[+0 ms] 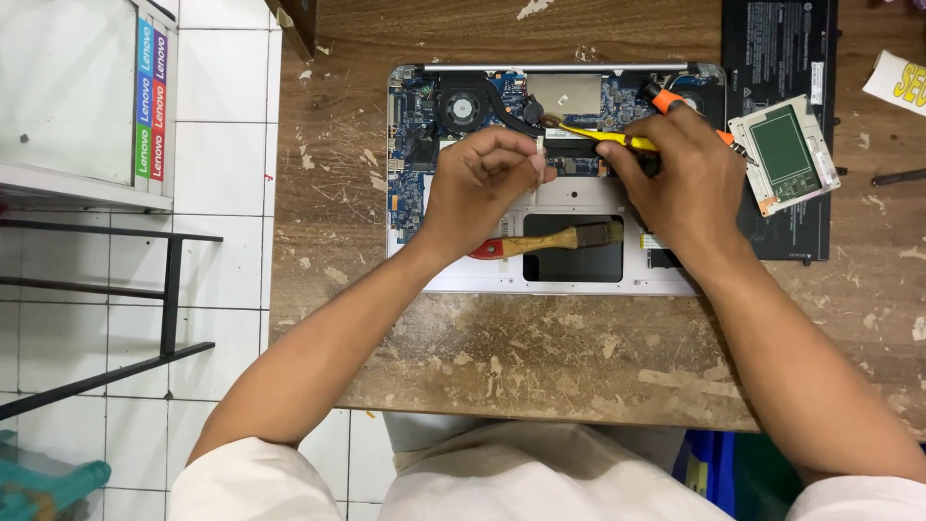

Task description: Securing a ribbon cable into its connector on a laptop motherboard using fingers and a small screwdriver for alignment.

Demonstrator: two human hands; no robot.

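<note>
**Both hands at work inside an opened laptop**

Right at the middle of the opened laptop (pixel 555 280), whose bottom cover is off so the blue circuit board (pixel 410 183) and fan (pixel 461 108) lie bare, a yellow pry tool (pixel 603 137) slants across the board. The right hand (pixel 680 178) has its fingers curled shut around the tool's near end, wrist bent inward, apparently so the tip can lever at a part near the black heat pipe. An orange-handled screwdriver (pixel 667 99) shows just behind that hand; whether the hand also holds it, I cannot tell. The left hand (pixel 482 183) is closed into a pinch on a small pale piece beside the tool's tip, seemingly steadying it. A wooden-handled brush (pixel 555 239) lies on the chassis, just below both hands. Further right on the scarred wooden table (pixel 579 357) rest a removed trackpad module (pixel 786 154) and a flat black battery (pixel 776 48).
</note>
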